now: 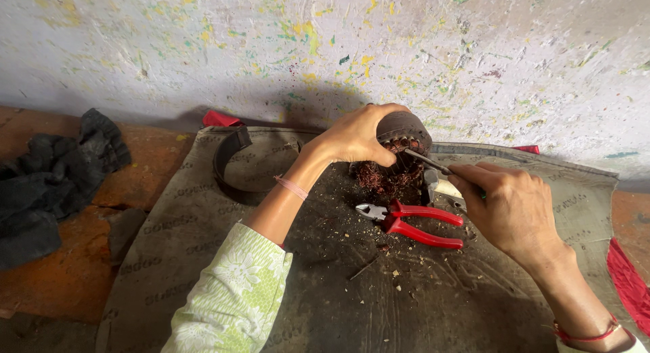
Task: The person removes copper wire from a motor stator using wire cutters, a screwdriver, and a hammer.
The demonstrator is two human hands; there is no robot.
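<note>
While the left hand [355,136] clamps over the dark round motor core with its coppery windings [404,131], the right hand [511,207] grips a thin metal pick [428,162] whose long axis slants up-left, tip right at the slots. That core sits tilted just beyond both hands, nearer the left, rusty and frayed, with red-handled pliers [413,224] lying between the wrists.
</note>
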